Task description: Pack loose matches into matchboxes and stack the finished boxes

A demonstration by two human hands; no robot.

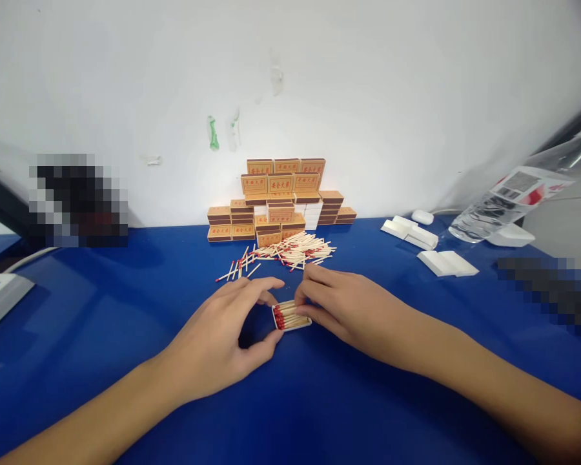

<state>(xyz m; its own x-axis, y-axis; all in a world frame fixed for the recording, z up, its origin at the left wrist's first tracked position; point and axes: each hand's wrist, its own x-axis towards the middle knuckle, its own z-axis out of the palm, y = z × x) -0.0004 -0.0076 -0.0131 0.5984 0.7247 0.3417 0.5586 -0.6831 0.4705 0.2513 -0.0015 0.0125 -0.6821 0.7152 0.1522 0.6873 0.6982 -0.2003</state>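
"Blue table [290, 413], backed by a white wall [392, 84]; where on it is the matchbox tray [295, 327]?"

"Well in from the far edge, about midway between left and right sides; it lies flat and uncovered, a layer of red-headed matches [284, 316] side by side in it, heads toward its left end"

"And the hands?"

"Left hand [217, 332] arched, forefinger lifted wide of the thumb; the thumb and another fingertip are at the tray's two left corners, holding that end between them; right hand [346, 303] mostly curled, fingertips bunched over the tray's right end; whether they pinch a match I cannot tell"

"What about the other containers?"

"Matchboxes [280, 183], yellow-orange with brown sides, stacked in tiers along the far edge by the wall; their contents are hidden; between them and the tray, a loose heap of matchsticks [305, 248], some straggling out leftward; farther right, white card pieces [411, 232] lie near the far edge, with another folded white piece [448, 263] just nearer; beyond these, toward the far right corner, a clear bottle [508, 194] with a printed label; how full it is I cannot tell"
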